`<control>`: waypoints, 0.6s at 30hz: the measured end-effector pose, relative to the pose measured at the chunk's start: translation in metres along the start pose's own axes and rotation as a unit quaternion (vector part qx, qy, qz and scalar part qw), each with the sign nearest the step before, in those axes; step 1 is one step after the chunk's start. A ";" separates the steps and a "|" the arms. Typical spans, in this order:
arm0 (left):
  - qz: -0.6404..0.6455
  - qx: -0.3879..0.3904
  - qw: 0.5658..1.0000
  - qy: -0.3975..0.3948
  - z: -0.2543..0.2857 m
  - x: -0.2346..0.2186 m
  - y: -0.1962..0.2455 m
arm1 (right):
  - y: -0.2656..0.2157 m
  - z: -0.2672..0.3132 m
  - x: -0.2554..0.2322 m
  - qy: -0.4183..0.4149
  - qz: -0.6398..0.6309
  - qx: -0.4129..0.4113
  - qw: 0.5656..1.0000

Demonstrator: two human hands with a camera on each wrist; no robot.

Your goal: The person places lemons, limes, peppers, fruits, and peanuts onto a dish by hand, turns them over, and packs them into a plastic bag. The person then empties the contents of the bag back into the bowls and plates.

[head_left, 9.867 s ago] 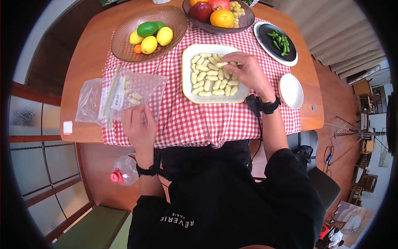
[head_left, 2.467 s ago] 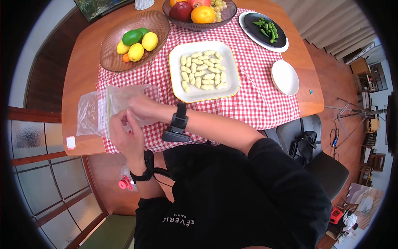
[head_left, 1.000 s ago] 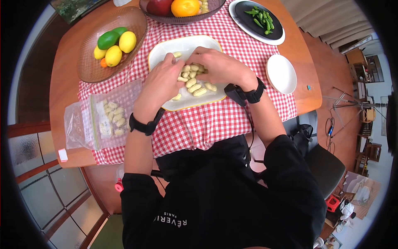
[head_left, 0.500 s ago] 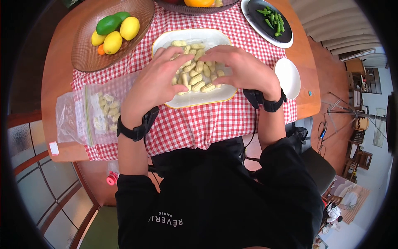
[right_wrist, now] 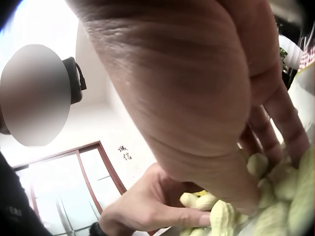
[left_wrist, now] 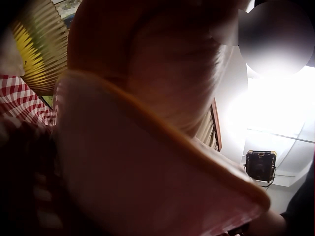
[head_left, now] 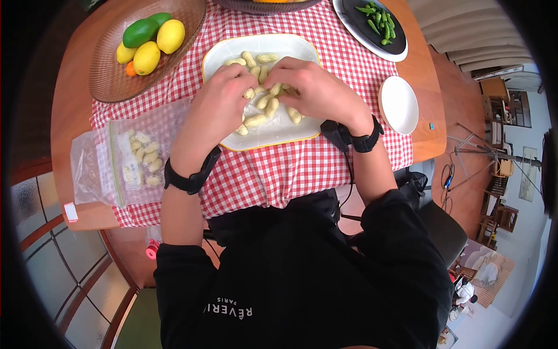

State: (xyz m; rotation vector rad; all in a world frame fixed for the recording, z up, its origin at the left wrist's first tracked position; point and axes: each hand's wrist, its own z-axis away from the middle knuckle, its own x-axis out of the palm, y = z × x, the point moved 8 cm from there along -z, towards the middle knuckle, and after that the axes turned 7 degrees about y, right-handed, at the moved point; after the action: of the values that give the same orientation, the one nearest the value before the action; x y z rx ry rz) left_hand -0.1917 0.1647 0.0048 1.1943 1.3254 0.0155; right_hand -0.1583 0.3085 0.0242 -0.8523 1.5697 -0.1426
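Pale shelled-looking peanuts in their pods lie jumbled in a white tray with a yellow rim. My left hand cups peanuts at the tray's left side, its fingers bent inward. Opposite it, my right hand curls over more peanuts, fingertips down among them. The right wrist view shows the right thumb and fingers around the peanuts, with the left thumb touching one from the other side. The left wrist view has mostly the tray's outer wall; the left fingertips are hidden there.
Left of the tray lies a clear zip bag holding peanuts. A ribbed brown bowl with lemons and green fruit stands behind it. To the right are a white dish and a black plate of green peppers. A checked cloth lies underneath.
Earlier the peanuts lay spaced out and my right hand reached to the bag. Both hands then came into the tray and the peanuts got mixed. Since half a second ago, the hands have drawn together.
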 end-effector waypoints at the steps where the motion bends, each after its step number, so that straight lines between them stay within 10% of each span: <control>1: 0.001 -0.001 1.000 0.000 -0.001 -0.001 0.001 | 0.002 0.000 -0.002 0.002 -0.006 -0.008 1.000; 10: -0.112 0.078 0.980 0.144 0.004 -0.023 0.019 | 0.014 0.003 -0.024 0.050 0.052 0.028 0.997; 18: -0.075 0.009 0.997 -0.011 0.000 0.002 0.002 | 0.000 -0.001 0.001 -0.005 0.095 -0.016 0.995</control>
State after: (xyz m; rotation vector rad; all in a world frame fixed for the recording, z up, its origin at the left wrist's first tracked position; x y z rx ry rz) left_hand -0.1896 0.1668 0.0049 1.1045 1.3945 -0.1172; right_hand -0.1589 0.3079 0.0237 -0.7223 1.6377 0.0249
